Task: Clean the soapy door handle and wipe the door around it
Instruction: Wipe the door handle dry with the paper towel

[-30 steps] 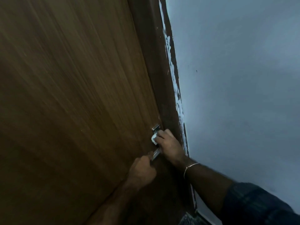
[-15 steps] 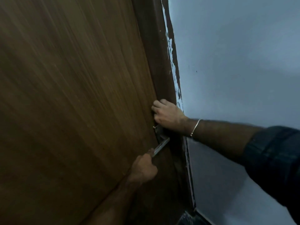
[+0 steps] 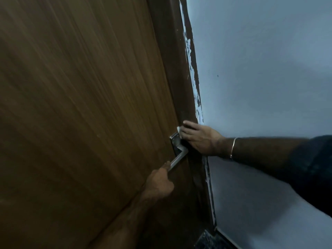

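Two hands work at one door (image 3: 80, 105) in the head view — a brown wood-grain panel that fills the left side, seen steeply from close by. Its metal handle (image 3: 178, 155) sits near the door's right edge, a plate fixed to the wood with a lever slanting down and to the left.

Left hand (image 3: 159, 183) comes up from below, fingers curled round the free end of the lever and grasping it. Right hand (image 3: 199, 139) reaches in from the right, lying against the door just beside the top of the plate; its fingers press a small white cloth (image 3: 178, 129) to the wood, and only a corner of that cloth shows past the fingertips. Whether the fingers curl round the cloth or lie flat on it cannot be told from here.

A thin bangle (image 3: 233, 147) circles the right wrist, and a dark sleeve (image 3: 312, 169) covers the arm further back. Right of the door runs a darker frame (image 3: 172, 60) with smears of pale paint along its edge — beyond it a pale blue-grey wall (image 3: 260, 69). Dark speckled floor (image 3: 206, 241) shows at the bottom.
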`<action>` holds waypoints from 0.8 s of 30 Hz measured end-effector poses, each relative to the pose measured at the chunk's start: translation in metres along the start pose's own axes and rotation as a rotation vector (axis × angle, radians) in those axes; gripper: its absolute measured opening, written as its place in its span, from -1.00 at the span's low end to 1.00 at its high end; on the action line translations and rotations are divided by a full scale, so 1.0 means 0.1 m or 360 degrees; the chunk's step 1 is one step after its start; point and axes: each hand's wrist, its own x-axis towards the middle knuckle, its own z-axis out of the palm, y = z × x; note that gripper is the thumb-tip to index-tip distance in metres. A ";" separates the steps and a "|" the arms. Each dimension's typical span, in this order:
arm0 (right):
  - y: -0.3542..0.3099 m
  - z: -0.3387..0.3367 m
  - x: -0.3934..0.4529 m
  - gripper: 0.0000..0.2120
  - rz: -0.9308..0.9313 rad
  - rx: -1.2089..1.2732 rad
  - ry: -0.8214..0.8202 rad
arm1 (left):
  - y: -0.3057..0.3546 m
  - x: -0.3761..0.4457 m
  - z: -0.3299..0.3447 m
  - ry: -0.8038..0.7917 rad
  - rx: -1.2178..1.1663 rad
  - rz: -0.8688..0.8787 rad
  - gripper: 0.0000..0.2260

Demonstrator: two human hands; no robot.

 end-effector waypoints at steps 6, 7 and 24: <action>0.60 -0.04 -0.04 -0.59 0.0343 0.0144 0.0711 | -0.01 0.06 0.01 -0.0015 0.0072 -0.0050 -0.31; 0.52 0.02 -0.05 -0.55 0.0357 0.0112 0.0656 | -0.02 0.08 0.02 -0.0014 0.0065 -0.0057 -0.32; -1.62 1.02 0.11 -0.44 -0.0326 0.0189 -0.0406 | -0.12 0.16 0.07 -0.0014 0.0080 0.0022 -0.32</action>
